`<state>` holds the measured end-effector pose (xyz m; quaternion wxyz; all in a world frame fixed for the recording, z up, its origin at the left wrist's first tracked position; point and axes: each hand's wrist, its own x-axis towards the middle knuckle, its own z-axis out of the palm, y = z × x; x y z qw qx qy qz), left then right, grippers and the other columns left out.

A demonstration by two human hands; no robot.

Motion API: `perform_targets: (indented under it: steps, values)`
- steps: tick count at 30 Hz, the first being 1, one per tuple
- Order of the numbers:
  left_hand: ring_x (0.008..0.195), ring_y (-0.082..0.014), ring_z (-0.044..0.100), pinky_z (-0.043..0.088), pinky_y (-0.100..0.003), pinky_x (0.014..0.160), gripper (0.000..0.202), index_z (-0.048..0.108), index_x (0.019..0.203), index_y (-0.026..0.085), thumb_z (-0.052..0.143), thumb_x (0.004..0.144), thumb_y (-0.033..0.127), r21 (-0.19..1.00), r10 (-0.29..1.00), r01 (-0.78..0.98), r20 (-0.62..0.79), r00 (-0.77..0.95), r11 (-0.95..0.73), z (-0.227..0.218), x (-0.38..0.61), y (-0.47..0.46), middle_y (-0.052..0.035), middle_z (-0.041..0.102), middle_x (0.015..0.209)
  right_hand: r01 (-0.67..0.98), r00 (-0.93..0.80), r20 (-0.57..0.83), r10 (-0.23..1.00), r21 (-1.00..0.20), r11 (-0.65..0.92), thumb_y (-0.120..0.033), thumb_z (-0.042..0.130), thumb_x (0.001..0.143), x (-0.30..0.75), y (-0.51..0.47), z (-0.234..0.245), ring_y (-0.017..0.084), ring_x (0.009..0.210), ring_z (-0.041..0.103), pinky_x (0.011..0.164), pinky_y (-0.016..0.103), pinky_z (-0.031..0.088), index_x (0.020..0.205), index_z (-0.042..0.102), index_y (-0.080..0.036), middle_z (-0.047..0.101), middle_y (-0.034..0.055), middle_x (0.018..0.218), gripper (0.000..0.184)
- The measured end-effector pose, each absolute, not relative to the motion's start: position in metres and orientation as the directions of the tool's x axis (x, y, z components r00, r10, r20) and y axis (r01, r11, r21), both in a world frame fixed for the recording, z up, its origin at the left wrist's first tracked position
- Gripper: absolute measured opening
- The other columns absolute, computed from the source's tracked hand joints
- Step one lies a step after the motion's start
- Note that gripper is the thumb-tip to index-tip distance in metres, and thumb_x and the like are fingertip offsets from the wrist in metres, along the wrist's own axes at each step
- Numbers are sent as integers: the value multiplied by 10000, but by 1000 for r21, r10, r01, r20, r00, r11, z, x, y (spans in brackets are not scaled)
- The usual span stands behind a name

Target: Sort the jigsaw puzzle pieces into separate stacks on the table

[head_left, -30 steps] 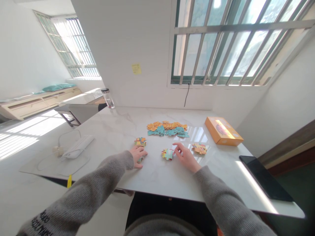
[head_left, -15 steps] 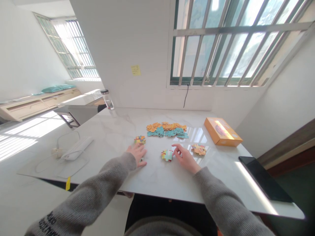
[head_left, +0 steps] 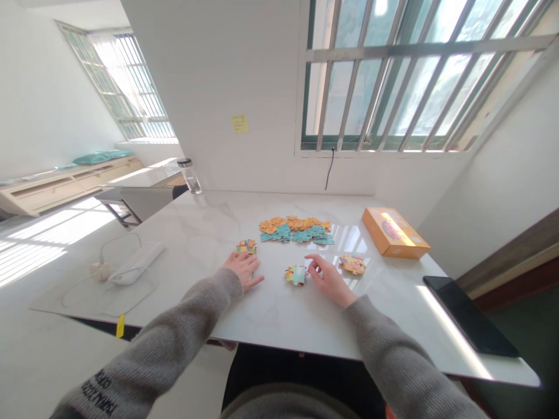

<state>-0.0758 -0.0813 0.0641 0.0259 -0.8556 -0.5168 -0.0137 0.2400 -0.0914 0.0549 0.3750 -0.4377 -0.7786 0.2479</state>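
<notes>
My left hand (head_left: pixel 243 269) lies flat on the white marble table (head_left: pixel 209 233), fingers stretched out, just below a small joined cluster of puzzle pieces (head_left: pixel 247 247). My right hand (head_left: pixel 328 277) rests on the table with fingers curled, its fingertips touching the right side of another small joined cluster (head_left: pixel 296 274). A third cluster (head_left: pixel 353 265) lies just right of that hand. A heap of loose orange and teal puzzle pieces (head_left: pixel 296 229) sits farther back.
An orange puzzle box (head_left: pixel 394 233) stands at the right. A black tablet (head_left: pixel 469 316) lies near the right front corner. A white power strip with cable (head_left: pixel 135 263) is at the left, a glass jar (head_left: pixel 191 175) at the back left.
My left hand has slid slightly forward and flattened out, covering the spot where a piece showed under it. My right hand stays by the middle cluster.
</notes>
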Motion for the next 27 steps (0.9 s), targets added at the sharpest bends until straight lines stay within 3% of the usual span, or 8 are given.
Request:
perform_targets:
  steps: [4,7,10,15,22,27]
  values:
    - [1248,-336,451,277,-531,1042,411,601,1229,288,524,903,526,-18,879,882,70,471,-471,65,-81,-87,-87,576,1390,496,-333,362,871,-718,488,-221,436,925,240,-91,53,152,714,570,719,289,464,1193,546,-207,607,-4,789,290]
    - [1282,-338,434,296,-514,1069,559,558,1310,295,635,816,544,20,873,874,73,483,-486,63,-87,-96,-93,525,1433,495,-338,375,863,-709,502,-223,451,925,240,-91,53,170,778,588,758,312,482,1201,547,-211,621,18,840,292]
    - [1275,-346,448,368,-501,1037,656,538,1340,290,695,753,536,52,872,871,14,489,-489,62,-91,-103,-111,519,1412,528,-364,410,836,-649,548,-259,541,905,240,-92,53,227,993,581,908,393,482,1237,550,-225,629,73,1019,334]
    - [1251,-328,478,441,-459,986,533,580,1283,280,659,791,468,99,874,871,-23,485,-481,62,-98,-100,-105,549,1353,593,-478,356,803,-543,594,-336,681,850,238,-96,52,297,1212,480,1067,498,389,1370,482,-245,557,121,1283,564]
    - [1245,-324,493,439,-462,989,502,584,1283,256,636,807,406,80,862,860,3,506,-505,64,-111,-94,-103,565,1348,639,-502,288,816,-512,574,-355,667,866,236,-99,52,312,1235,466,1069,533,358,1405,446,-247,546,126,1301,592]
    - [1225,-300,505,388,-474,1040,484,545,1322,235,594,860,373,87,797,795,142,587,-601,65,-75,-101,-107,594,1316,613,-505,316,803,-524,592,-326,661,875,239,-97,56,293,1195,486,1055,487,397,1333,504,-218,556,131,1242,495]
